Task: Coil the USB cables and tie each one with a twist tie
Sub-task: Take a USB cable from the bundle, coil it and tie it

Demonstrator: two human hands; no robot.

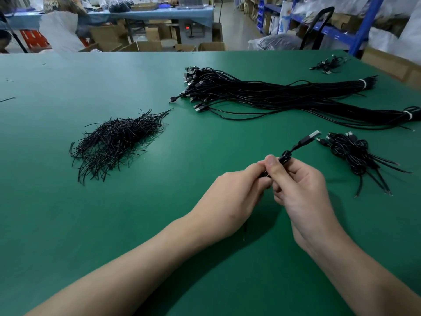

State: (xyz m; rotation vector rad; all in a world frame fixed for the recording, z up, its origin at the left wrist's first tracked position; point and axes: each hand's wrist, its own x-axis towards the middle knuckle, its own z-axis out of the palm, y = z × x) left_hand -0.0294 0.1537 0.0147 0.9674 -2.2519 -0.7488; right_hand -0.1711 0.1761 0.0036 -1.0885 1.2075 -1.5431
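Where the two hands meet, lower right of centre: a black USB cable point(286, 156), bunched into a tight coil and held just above the green table point(68, 213).
Left hand point(230, 197): fingers curled, thumb and forefinger pinching the coil from the left.
Right hand point(303, 190): fingers curled round the coil from the right, thumb tip pressed on top of it; the two hands touch.
Cable look: thin glossy black cord; most of the coil is hidden inside the hands.
Cable axis: runs from lower left to upper right, and the silver plug point(313, 135) sticks out past the fingers, pointing toward the upper right.
Thin dark strand point(244, 233): hangs below the left hand; whether it is the cable's tail or a tie, I cannot tell.
Coiled cables point(355, 153): a small pile on the table just right of the plug, bare tails splaying toward the lower right.
Twist ties point(116, 142): a loose heap of short black wires, left of centre, well apart from the hands.
Long cables point(262, 94): two thick uncoiled bundles beyond the hands, plugs fanned out at upper centre, cords stretching to the right edge.
White bands point(362, 83): one wrapped round each bundle near its right end.
Far cables point(328, 63): a few more at the table's upper right corner.
Beyond the table: cardboard boxes point(145, 45) on the floor, blue shelving point(362, 30) at upper right.
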